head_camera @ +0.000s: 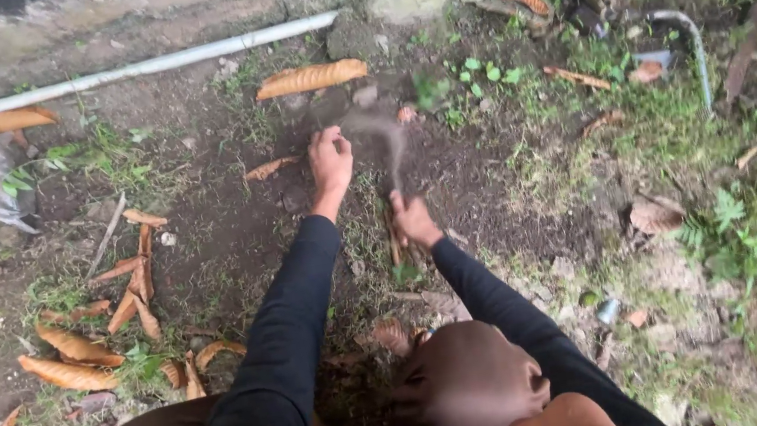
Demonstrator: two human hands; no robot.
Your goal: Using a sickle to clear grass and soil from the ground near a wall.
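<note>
The sickle [385, 146] is a blur above bare soil [230, 236], its handle gripped in the right hand [413, 221]; the left hand [330, 160] is closed on something low beside the blade, what it pinches I cannot tell; dry leaves [77, 357] lie left; a white pipe [123, 71] runs behind.

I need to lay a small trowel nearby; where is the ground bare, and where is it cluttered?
Bare soil lies left of the left hand, between it and the dry leaves, and below the white pipe. Right of the right hand, which grips a blurred curved tool, is another dark patch. The weeds at right are crowded.
</note>
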